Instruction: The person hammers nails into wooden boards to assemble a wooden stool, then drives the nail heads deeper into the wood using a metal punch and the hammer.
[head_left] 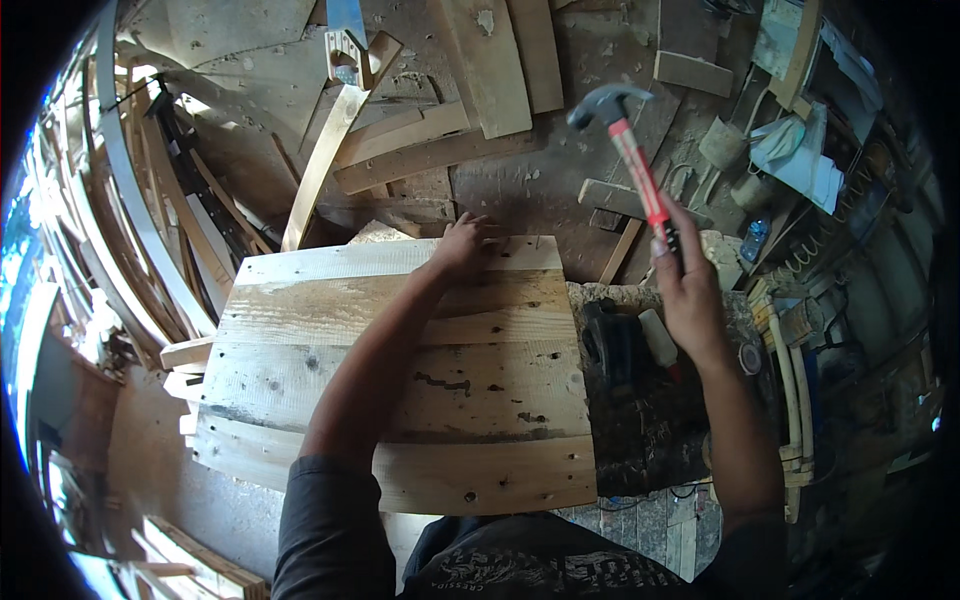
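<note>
A panel of pale wooden planks [480,385] lies flat in front of me, with dark knots and nail marks along its planks. My left hand [465,248] is at its far edge, right of the middle, fingers closed over that edge; the fingertips are partly hidden. To the right of the panel, my right hand [685,285] is closed around the handle of a claw hammer [640,175]. The hammer is raised, with its dark head up and its red and black handle slanting down into my grip.
Right of the panel, a blue and black power tool [608,345] lies on a dark work surface [650,440]. A handsaw [347,55] and loose boards [485,65] lie beyond. Long wood strips [150,220] lean at left. A coiled hose [850,190] hangs at far right.
</note>
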